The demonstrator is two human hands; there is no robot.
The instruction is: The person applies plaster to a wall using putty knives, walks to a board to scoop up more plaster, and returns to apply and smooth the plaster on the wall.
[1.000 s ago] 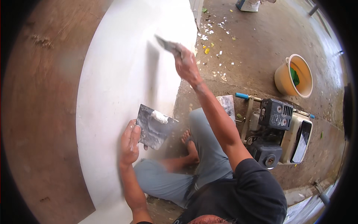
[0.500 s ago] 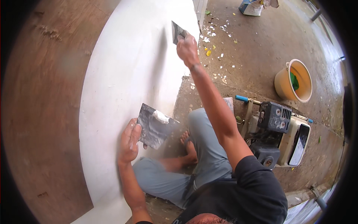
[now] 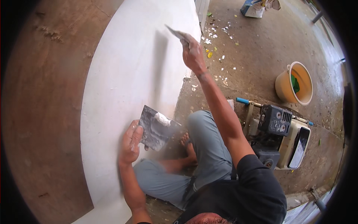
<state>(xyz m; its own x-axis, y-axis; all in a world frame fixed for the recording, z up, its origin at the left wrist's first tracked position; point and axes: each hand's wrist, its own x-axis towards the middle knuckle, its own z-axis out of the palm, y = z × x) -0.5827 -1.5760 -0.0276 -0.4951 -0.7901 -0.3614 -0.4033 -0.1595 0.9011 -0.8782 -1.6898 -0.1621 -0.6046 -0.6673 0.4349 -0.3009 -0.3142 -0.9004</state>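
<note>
Right hand (image 3: 193, 55) gripping a thin scraper (image 3: 173, 31) that slants forward-left from it over the white panel (image 3: 115, 89), left hand (image 3: 130, 145) clasping the dark plate (image 3: 154, 135) to its right, white paste (image 3: 162, 119) nearer the left hand!

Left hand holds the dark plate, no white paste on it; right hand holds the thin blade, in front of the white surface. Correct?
One error: the dark plate does carry white paste, a lump near its upper edge, as the head view shows. The left hand holds it; the right hand holds the thin blade, in front of the white surface.
</note>
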